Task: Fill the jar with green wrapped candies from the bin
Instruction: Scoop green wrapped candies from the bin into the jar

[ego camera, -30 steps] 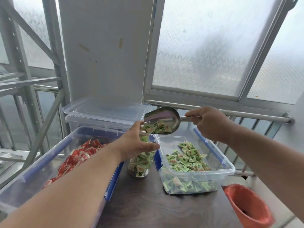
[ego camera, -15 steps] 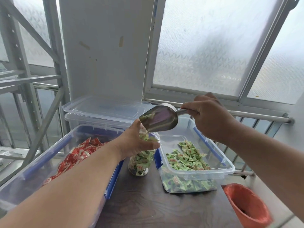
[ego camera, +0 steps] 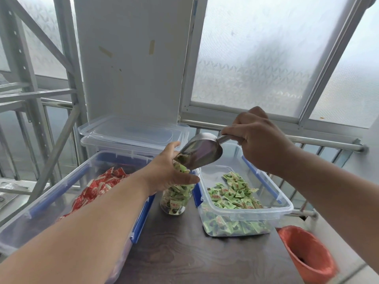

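Both bare forearms reach in from the lower corners of the frame toward its centre. The left hand (ego camera: 167,173) curls round the top of the jar (ego camera: 176,198), thumb toward the right. The right hand (ego camera: 257,140), higher and right of centre, has its fingers closed on the scoop (ego camera: 200,153) handle, knuckles up, wrist bent downward.

candy wrappers (ego camera: 235,196) printed, lettering too small to read

Stockroom: candy bins (ego camera: 285,206), metal shelving (ego camera: 26,78).
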